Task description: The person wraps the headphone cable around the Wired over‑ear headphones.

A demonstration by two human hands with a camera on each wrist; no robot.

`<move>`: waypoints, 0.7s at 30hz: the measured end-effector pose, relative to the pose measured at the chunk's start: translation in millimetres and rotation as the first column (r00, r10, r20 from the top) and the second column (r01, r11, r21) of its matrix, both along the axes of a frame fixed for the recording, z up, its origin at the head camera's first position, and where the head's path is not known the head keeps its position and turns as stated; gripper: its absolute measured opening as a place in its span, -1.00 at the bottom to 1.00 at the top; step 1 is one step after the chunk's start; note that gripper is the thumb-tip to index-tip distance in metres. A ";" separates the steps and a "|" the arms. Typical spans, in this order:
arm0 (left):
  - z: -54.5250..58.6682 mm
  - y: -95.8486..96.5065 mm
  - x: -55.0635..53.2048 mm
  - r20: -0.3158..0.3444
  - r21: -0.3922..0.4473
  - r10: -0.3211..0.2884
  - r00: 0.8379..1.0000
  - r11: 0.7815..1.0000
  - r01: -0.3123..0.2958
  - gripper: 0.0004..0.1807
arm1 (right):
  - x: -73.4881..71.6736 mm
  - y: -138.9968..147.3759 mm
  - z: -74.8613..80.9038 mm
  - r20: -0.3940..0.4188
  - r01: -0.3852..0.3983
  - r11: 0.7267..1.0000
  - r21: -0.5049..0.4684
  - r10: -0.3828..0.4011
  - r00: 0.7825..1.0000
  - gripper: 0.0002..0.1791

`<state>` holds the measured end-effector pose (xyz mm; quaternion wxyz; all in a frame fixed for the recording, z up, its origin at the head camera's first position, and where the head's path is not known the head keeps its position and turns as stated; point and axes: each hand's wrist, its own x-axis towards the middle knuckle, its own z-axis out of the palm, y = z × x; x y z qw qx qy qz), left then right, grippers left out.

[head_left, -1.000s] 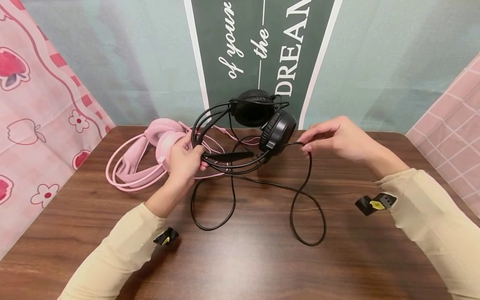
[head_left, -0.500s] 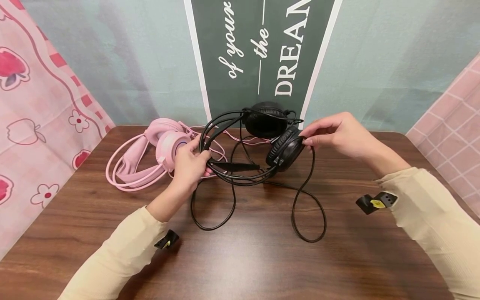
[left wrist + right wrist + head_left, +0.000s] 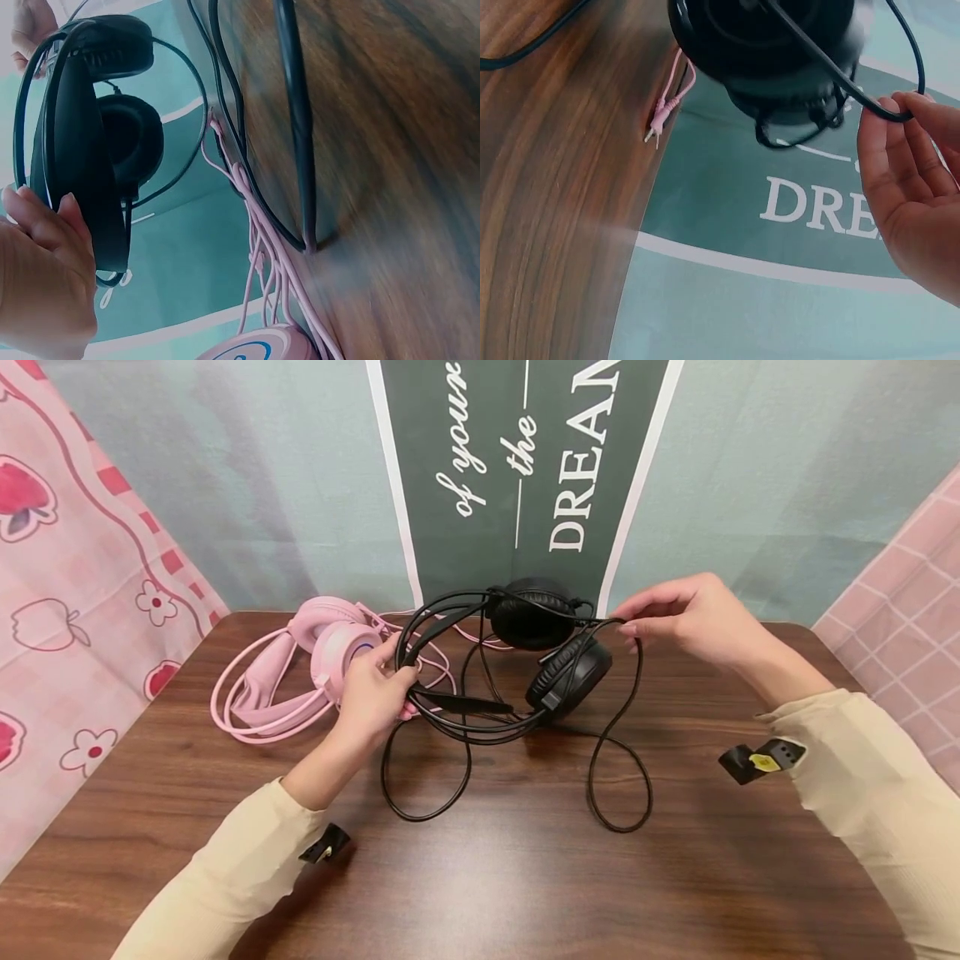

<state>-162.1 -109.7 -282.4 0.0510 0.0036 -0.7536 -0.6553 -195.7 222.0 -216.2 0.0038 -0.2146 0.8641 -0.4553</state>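
Observation:
A black pair of headphones (image 3: 573,681) is held tilted over the table by my left hand (image 3: 372,691), whose fingers and thumb grip its headband. In the left wrist view the hand (image 3: 52,277) wraps the band's thin hoops and padded strap, with both ear cups beyond it. My right hand (image 3: 693,618) pinches the black cable (image 3: 636,681) between thumb and fingertips, just right of the nearer ear cup. The right wrist view shows that cable (image 3: 885,114) bent at the pinch. Loose loops of it lie on the table. Left of the headphones rests a pink pair of headphones (image 3: 341,656).
The pink headphones' cords (image 3: 262,232) run along the back of the wooden table (image 3: 480,877), and a pink plug (image 3: 660,118) lies near its back edge. Behind hangs a blue-green cloth with a dark lettered panel (image 3: 517,460). Pink patterned cloths flank both sides.
The black headphones came down and slightly right, their ear cups now lower. My right hand moved a little right and up, pulling the cable off the ear cup's side. The pink headphones stayed put.

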 end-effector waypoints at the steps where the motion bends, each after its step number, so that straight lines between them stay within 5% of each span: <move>1: 0.0 -0.9 0.1 0.003 0.000 -0.002 1.000 1.000 0.002 -0.45 | -0.2 1.0 1.2 0.000 0.016 1.000 0.005 -0.016 1.000 -0.80; 15: -2.2 -9.4 2.5 0.013 -0.086 -0.026 1.000 0.996 0.027 -0.45 | -3.0 11.2 7.0 0.043 0.053 0.994 -0.101 -0.049 0.998 -0.82; 21: -3.6 -10.7 1.4 0.027 -0.070 -0.019 0.999 0.997 0.020 -0.43 | 0.5 9.9 7.8 0.052 0.027 0.999 -0.041 -0.025 0.998 -0.80</move>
